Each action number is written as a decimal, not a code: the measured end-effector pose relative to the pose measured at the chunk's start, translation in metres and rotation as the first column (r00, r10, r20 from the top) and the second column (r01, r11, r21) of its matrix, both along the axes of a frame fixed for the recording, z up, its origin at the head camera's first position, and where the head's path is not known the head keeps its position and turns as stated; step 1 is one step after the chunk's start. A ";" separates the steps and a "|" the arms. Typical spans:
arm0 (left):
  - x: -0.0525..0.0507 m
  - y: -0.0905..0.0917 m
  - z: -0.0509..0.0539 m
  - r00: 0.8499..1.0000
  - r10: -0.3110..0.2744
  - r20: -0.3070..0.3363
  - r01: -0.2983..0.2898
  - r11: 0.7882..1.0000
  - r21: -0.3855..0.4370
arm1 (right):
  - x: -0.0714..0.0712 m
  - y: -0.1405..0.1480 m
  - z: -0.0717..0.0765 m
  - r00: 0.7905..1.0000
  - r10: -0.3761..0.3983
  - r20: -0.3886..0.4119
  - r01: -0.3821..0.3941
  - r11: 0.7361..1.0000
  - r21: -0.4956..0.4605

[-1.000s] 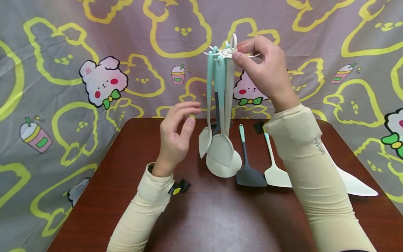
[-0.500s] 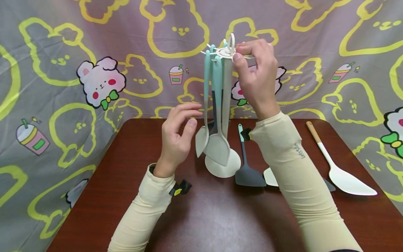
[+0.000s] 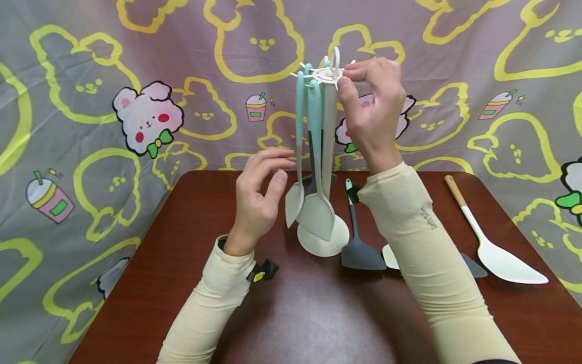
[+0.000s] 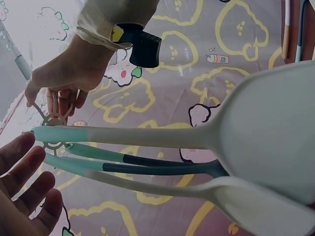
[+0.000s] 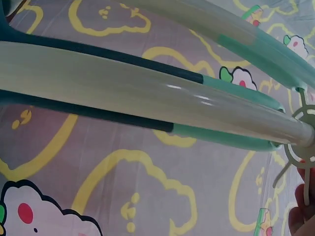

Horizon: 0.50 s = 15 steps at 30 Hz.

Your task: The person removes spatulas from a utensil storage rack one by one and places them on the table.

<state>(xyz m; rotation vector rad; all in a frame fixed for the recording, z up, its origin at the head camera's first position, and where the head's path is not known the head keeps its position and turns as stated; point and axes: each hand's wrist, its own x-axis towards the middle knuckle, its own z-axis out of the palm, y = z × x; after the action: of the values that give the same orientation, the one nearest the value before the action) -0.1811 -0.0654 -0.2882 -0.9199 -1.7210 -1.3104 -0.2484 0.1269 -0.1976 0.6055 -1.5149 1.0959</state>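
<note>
A white utensil rack (image 3: 331, 131) stands on the table on its round base, with hooks around its top. My right hand (image 3: 377, 108) pinches a hook at the top's right side between thumb and fingers. Several mint-handled utensils hang on the left half, among them a pale turner (image 3: 317, 216) in front and a pale utensil (image 3: 294, 202) with a curved head beside it. Dark-shafted ones (image 5: 123, 113) hang behind, their heads mostly hidden. My left hand (image 3: 256, 199) is raised left of them, fingers loosely bent, holding nothing; whether its fingertips touch the nearest handle I cannot tell.
Right of the base lie a dark turner (image 3: 362, 255), a white utensil (image 3: 391, 257) mostly covered by my right forearm, a dark utensil's tip (image 3: 474, 267) and a white wooden-handled turner (image 3: 504, 260). A patterned cloth (image 3: 218, 30) hangs behind the brown table (image 3: 191, 222).
My right hand and forearm have shifted left, uncovering the wooden-handled turner. The rack's top and hanging utensils have turned slightly left. My left hand has moved a little to the right.
</note>
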 end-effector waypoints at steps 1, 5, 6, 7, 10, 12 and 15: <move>0.000 0.000 0.000 1.000 -0.002 0.002 0.002 1.000 -0.002 | 0.001 0.000 0.000 1.000 0.003 0.008 -0.003 1.000 0.004; 0.000 0.002 -0.001 1.000 -0.014 0.005 0.014 1.000 -0.001 | 0.002 0.001 0.002 0.999 0.022 0.034 -0.023 1.000 0.017; -0.001 0.002 -0.001 1.000 -0.013 0.006 0.013 1.000 0.000 | 0.002 0.000 0.002 0.999 0.021 0.035 -0.022 1.000 0.020; -0.001 0.002 -0.001 1.000 -0.012 0.007 0.012 1.000 0.000 | 0.002 0.000 0.002 0.999 0.019 0.036 -0.020 1.000 0.023; 0.000 0.003 -0.002 1.000 -0.009 0.013 0.009 1.000 0.001 | 0.002 0.001 0.002 0.999 0.021 0.034 -0.021 1.000 0.023; 0.000 0.004 -0.003 1.000 -0.003 0.020 0.003 1.000 0.001 | 0.002 0.003 0.001 0.999 0.021 0.032 -0.022 1.000 0.022; 0.000 0.003 -0.004 1.000 0.001 0.029 -0.002 1.000 0.008 | 0.002 0.004 0.000 0.999 0.028 0.030 -0.029 0.999 0.019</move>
<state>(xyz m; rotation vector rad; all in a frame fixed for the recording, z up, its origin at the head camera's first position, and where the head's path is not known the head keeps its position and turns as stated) -0.1810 -0.0619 -0.2919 -0.8990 -1.7372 -1.3346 -0.2466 0.1313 -0.1972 0.6287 -1.5483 1.1174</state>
